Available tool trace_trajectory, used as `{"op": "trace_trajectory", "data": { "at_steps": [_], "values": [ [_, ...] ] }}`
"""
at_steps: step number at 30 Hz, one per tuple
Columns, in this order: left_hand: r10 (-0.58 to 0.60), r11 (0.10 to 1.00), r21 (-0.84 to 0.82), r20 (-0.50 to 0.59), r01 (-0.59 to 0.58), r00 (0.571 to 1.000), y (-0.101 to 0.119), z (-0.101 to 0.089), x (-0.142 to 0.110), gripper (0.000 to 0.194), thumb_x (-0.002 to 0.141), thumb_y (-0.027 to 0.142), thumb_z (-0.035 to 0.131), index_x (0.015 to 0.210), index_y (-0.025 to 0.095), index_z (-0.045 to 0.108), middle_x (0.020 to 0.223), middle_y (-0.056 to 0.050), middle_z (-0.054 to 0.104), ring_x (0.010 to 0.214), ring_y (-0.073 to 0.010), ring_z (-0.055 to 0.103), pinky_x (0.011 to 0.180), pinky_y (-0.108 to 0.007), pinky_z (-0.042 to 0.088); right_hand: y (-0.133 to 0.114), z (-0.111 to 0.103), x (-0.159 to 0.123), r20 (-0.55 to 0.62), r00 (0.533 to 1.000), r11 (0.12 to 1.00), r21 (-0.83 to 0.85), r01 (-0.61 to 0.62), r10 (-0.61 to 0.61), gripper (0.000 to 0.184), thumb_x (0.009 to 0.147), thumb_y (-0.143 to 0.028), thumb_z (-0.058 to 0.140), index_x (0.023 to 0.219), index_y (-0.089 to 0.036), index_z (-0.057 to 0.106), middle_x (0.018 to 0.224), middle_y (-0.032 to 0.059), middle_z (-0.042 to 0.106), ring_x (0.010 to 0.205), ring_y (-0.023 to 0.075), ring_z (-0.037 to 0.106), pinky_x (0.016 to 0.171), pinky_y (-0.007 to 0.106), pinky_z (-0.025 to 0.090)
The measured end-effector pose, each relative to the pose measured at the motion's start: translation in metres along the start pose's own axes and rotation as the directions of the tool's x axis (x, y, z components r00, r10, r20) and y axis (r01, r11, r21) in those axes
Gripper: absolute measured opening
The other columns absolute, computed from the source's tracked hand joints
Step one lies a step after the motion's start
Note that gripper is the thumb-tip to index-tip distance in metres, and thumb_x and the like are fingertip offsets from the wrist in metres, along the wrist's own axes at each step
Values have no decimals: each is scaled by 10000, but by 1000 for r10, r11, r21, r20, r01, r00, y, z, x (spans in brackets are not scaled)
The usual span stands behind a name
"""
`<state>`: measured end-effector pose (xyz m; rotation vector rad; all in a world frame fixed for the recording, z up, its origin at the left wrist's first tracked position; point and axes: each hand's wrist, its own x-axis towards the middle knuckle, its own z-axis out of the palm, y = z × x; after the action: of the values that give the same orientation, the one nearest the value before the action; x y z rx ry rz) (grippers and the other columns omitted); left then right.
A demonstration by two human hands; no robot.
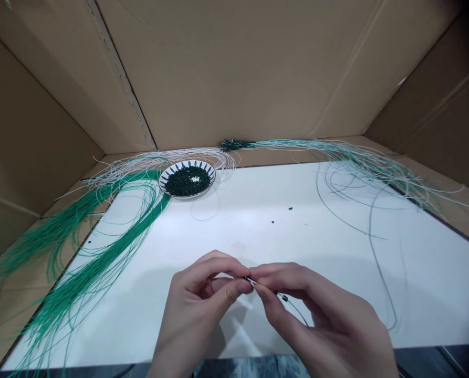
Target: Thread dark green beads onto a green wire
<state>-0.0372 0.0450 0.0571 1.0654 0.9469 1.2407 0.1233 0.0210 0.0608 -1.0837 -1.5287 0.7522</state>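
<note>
Above the front of the white board, my left hand (206, 294) pinches a tiny dark bead-like piece (246, 278) between thumb and fingertips. My right hand (309, 304) is closed on a thin pale wire (297, 311), its tip reaching the dark piece. Whether the wire passes through that piece is hidden by the fingertips. Behind my right thumb, another small black piece (284, 298) sits on the wire. The two hands' fingertips meet or nearly meet.
A patterned plate (163, 187) holds many small dark pieces. Green wires (100, 262) and white wires (179, 155) lie at left. A bundle with a dark clustered end (234, 145) stretches along the back right. Loose pieces (290, 208) dot the white board (234, 231); cardboard walls (234, 68) surround it.
</note>
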Motion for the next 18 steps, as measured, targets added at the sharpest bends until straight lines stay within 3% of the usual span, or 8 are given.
{"op": "trace_trajectory", "data": {
  "at_steps": [9, 18],
  "values": [
    [5, 999, 38, 13, -5, 1000, 2, 1, 2, 170, 763, 108, 822, 747, 276, 842, 759, 10, 722, 708, -97, 684, 610, -90, 534, -3, -2, -1, 11, 999, 999, 24, -42, 42, 154, 914, -144, 690, 902, -298, 696, 955, -88, 811, 898, 94, 773, 825, 98, 597],
    [22, 998, 55, -1, -22, 1000, 1, 1, 0, 174, 767, 93, 804, 746, 263, 834, 781, 2, 715, 725, -109, 683, 612, -103, 546, -1, -2, 0, 35, 998, 999, -5, -48, 48, 120, 915, -146, 683, 894, -262, 701, 997, -26, 819, 885, 125, 782, 802, 136, 616]
  ]
}}
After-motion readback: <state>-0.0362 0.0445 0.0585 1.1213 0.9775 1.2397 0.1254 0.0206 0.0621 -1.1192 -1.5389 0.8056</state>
